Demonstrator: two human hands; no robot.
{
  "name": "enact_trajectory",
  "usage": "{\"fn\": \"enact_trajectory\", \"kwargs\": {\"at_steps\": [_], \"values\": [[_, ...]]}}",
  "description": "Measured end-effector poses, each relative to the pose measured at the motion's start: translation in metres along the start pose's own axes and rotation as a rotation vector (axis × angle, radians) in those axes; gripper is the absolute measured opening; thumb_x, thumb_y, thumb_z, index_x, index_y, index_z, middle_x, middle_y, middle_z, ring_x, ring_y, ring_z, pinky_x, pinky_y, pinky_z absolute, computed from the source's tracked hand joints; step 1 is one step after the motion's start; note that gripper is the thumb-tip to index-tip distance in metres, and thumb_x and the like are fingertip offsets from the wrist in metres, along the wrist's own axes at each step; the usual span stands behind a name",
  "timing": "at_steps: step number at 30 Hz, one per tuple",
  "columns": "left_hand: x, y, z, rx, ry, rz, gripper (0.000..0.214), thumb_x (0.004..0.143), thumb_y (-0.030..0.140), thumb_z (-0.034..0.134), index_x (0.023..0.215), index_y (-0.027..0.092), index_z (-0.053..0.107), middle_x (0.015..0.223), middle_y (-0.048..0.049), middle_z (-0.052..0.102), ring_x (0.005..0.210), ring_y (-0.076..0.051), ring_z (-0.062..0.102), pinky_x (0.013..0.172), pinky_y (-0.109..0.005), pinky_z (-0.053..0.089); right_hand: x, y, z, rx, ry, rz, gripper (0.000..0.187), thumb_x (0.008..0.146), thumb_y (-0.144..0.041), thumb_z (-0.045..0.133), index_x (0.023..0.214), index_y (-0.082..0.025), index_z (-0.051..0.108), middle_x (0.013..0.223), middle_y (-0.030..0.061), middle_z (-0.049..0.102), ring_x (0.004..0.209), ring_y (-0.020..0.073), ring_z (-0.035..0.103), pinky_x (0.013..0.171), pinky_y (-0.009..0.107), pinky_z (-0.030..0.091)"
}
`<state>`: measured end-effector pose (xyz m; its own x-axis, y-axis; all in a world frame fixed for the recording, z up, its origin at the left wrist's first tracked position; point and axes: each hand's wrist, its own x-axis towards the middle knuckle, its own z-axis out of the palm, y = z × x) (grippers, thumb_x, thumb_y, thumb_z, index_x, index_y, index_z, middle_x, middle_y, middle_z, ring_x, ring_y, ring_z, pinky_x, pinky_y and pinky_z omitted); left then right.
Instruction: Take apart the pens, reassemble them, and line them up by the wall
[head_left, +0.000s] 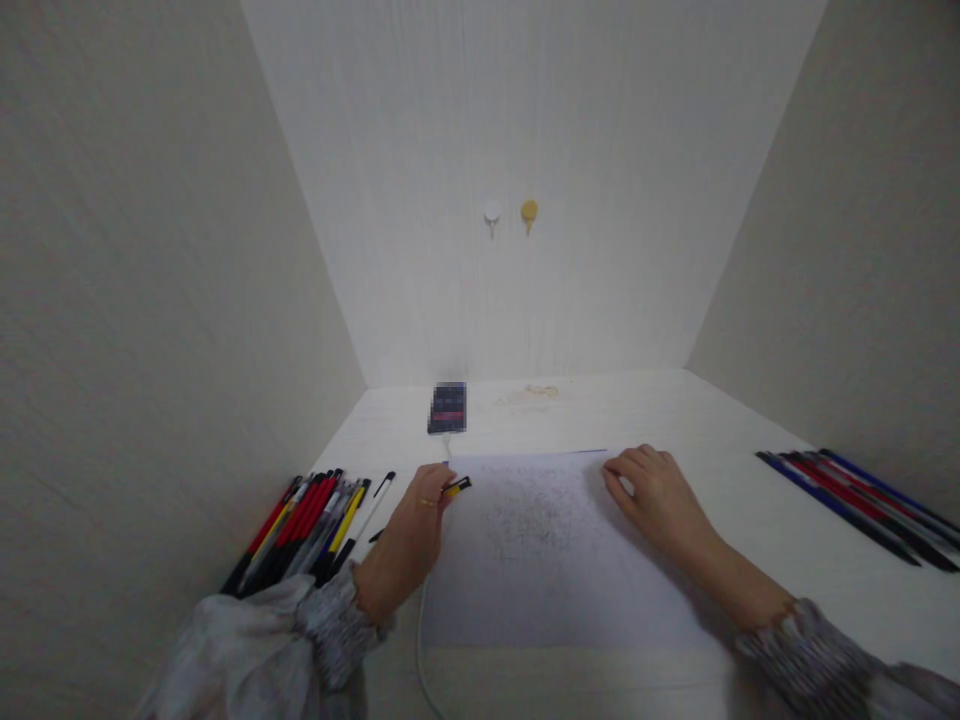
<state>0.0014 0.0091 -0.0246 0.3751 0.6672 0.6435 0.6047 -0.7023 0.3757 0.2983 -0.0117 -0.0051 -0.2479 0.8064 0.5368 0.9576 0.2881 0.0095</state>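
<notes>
My left hand (412,528) is closed around a yellow pen with a black end (456,487), whose tip shows past the fingers. It is over the left edge of a white sheet of paper (600,610) covered in small scribbles near its middle. At the sheet's upper right edge, my right hand (654,492) has its fingers curled, thumb and forefinger nearly meeting around a small gap. What those fingertips hold, if anything, is hidden.
Several pens (304,525) lie by the left wall, beside a white pen (367,515). More blue, red and black pens (862,505) lie at right. A phone (448,407) with a white cable (420,640) is at the back. Two hooks (529,211) are on the wall.
</notes>
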Motion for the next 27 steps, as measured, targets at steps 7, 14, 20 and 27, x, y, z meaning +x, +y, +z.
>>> {"fn": "enact_trajectory", "kwargs": {"at_steps": [7, 14, 20, 27], "values": [[-0.006, 0.017, -0.007, -0.134, -0.108, 0.240, 0.022, 0.078, 0.003, 0.036, 0.091, 0.020, 0.036, 0.091, -0.0038, 0.045, 0.084, -0.013, 0.048, 0.071, -0.027, 0.045, 0.016, -0.086, -0.012, 0.467, -0.132, -0.055, 0.030, 0.083, -0.034, 0.033, 0.081, -0.017, 0.058, 0.070, 0.0042, 0.060, 0.068, 0.0153, 0.051, 0.067, 0.029, 0.033], [-0.010, 0.026, -0.012, -0.135, -0.273, 0.110, 0.018, 0.080, 0.008, 0.035, 0.091, 0.019, 0.043, 0.089, -0.0036, 0.052, 0.083, -0.012, 0.052, 0.073, -0.024, 0.046, 0.018, -0.116, -0.009, 0.852, -0.301, -0.009, 0.026, 0.080, -0.034, 0.038, 0.086, -0.020, 0.059, 0.069, 0.0017, 0.062, 0.064, 0.0132, 0.053, 0.061, 0.025, 0.037], [-0.007, 0.022, -0.010, -0.017, -0.007, 0.154, 0.027, 0.076, 0.015, 0.049, 0.101, 0.020, 0.041, 0.100, -0.0079, 0.049, 0.097, -0.017, 0.046, 0.083, -0.033, 0.041, 0.016, -0.097, -0.002, 1.017, -0.311, 0.242, 0.023, 0.078, -0.031, 0.041, 0.071, -0.018, 0.059, 0.063, 0.0012, 0.060, 0.061, 0.0126, 0.054, 0.058, 0.023, 0.039], [0.005, 0.017, -0.011, -0.182, -0.123, -0.234, 0.023, 0.078, 0.026, 0.045, 0.099, 0.019, 0.050, 0.087, -0.0051, 0.059, 0.082, -0.017, 0.054, 0.074, -0.032, 0.043, 0.002, -0.050, -0.001, 1.125, -0.323, 0.471, 0.027, 0.073, -0.039, 0.043, 0.063, -0.017, 0.055, 0.054, -0.0001, 0.055, 0.054, 0.0122, 0.051, 0.056, 0.024, 0.038]]}}
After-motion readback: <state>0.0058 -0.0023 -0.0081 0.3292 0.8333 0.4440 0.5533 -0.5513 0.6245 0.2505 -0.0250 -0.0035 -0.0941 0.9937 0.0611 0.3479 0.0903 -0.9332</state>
